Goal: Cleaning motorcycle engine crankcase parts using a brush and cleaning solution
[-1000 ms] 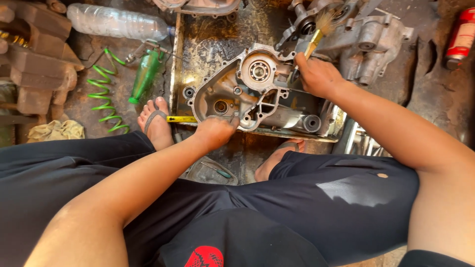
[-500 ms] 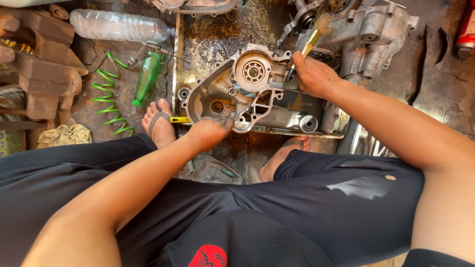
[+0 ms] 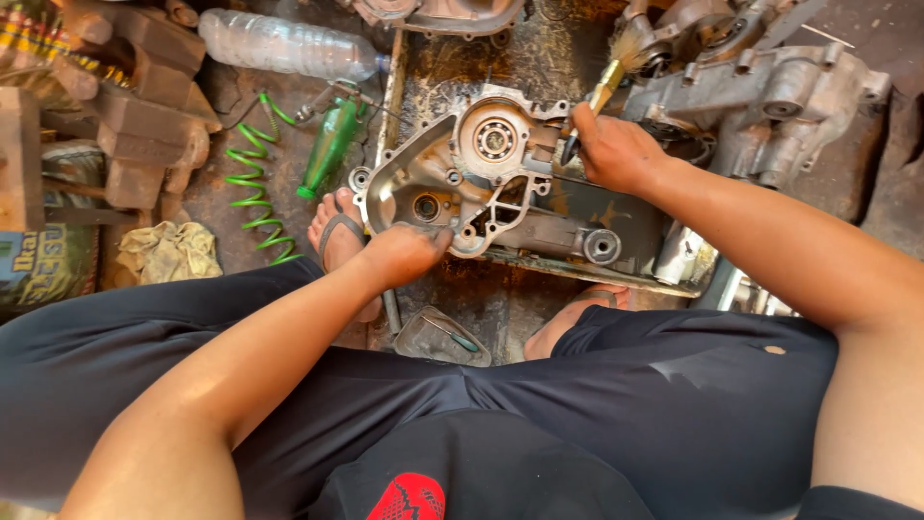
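**Engine cover held and brushed over a metal tray**

The engine cover lies in the tray, in front of the seated person's knees. The left hand is closed on the cover's near edge, fingers curled over it. The right hand is wrapped tight around a yellow-handled brush, bristles pointing away, just beside the cover's far side. A green bottle and green coiled hose lie left of the tray.

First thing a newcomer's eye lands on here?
The grey metal engine casing at centre, steadied at its near edge by the left hand. The right hand holds a yellow-handled brush over its far side. A bright green coiled hose lies left, beside a green bottle.
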